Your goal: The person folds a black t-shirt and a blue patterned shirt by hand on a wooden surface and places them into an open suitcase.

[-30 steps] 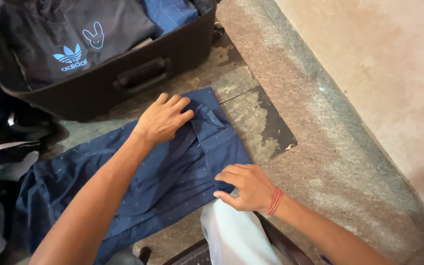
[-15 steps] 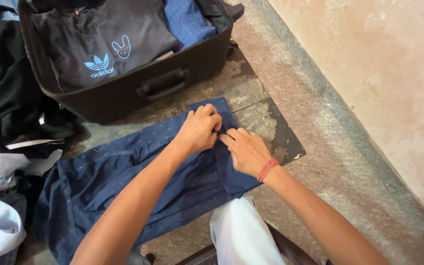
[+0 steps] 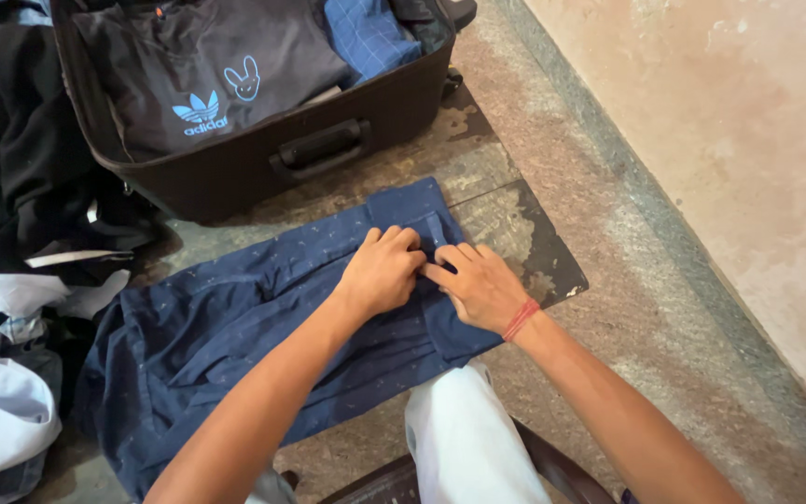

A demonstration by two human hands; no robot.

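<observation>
Head view: navy shirt (image 3: 235, 327) spread on stone floor (image 3: 608, 308), centre of frame. Left hand (image 3: 382, 271) and right hand (image 3: 479, 285) side by side, touching, on shirt's right end near collar. Both hands curled, fingertips seem to pinch small fold of fabric between them; exact grip hard to see. Open black suitcase (image 3: 263, 159) upper left, dark folded clothes inside. Heap of clothes (image 3: 2, 373) at left edge.

One open black suitcase (image 3: 263, 159) sits on the floor. Before it lies one navy shirt (image 3: 235, 327). Two hands rest on that shirt.
</observation>
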